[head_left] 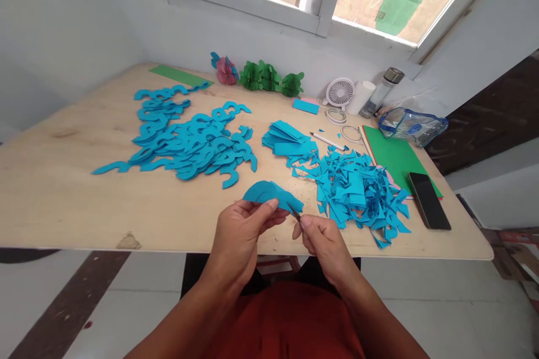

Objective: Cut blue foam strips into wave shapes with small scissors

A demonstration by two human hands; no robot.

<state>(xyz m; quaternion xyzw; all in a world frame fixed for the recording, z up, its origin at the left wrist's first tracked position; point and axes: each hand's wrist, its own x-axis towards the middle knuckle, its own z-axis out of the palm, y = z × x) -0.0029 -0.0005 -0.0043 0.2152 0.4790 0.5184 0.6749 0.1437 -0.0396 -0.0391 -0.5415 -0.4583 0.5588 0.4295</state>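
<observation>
Between thumb and fingers, my left hand [248,227] pinches a curved piece of blue paper [263,192] above the table's front edge. My right hand [322,238] is closed around a small pair of scissors [295,213]; their handles are mostly hidden by the fingers. The blades meet the right end of the blue paper. To the left lies a large heap of wavy blue paper cutouts [202,143]. A pile of blue paper scraps [353,185] is right of my hands, and a stack of blue paper rectangles [286,137] sits behind them.
A black phone [429,200] lies on the right, beside green sheets [393,151]. Along the back stand green paper figures [269,77], a small white fan [340,92] and a bottle [383,91]. A white pen [327,141] lies near the scraps.
</observation>
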